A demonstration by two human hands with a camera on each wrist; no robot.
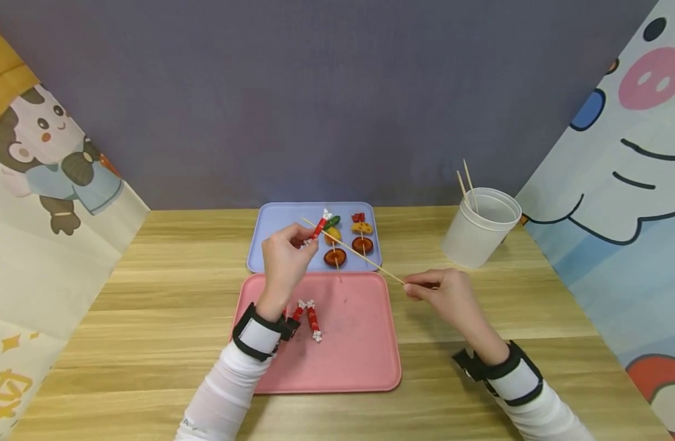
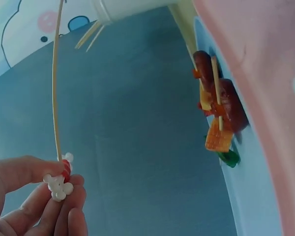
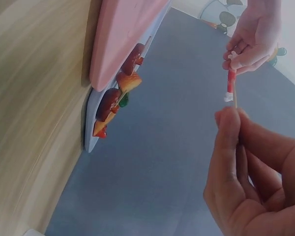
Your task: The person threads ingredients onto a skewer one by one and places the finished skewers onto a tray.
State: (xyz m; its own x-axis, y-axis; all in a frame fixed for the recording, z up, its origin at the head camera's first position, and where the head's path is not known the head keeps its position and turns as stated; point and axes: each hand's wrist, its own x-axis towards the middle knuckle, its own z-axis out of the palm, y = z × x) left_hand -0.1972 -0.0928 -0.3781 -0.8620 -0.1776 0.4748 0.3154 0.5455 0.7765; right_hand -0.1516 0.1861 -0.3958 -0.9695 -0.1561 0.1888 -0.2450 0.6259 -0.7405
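Observation:
My left hand (image 1: 288,257) pinches a red piece with white knobby ends (image 1: 318,229), like toy food, between thumb and fingers above the blue tray. In the left wrist view the thumb lies over part of that piece (image 2: 66,171). A thin bamboo skewer (image 1: 365,258) slants across to it, its back end pinched by my right hand (image 1: 444,297). The skewer's tip shows past the red piece in the head view; whether it pierces the piece or crosses it, I cannot tell. The right wrist view shows the right thumb and fingertips (image 3: 231,118) on the skewer.
The blue tray (image 1: 255,257) bears two skewers of toy food, with brown rounds (image 1: 334,257) and yellow pieces. In front lies a pink tray (image 1: 359,361) with several red-and-white pieces (image 1: 313,318), partly behind the left wrist. A white bucket (image 1: 472,239) with skewers stands right.

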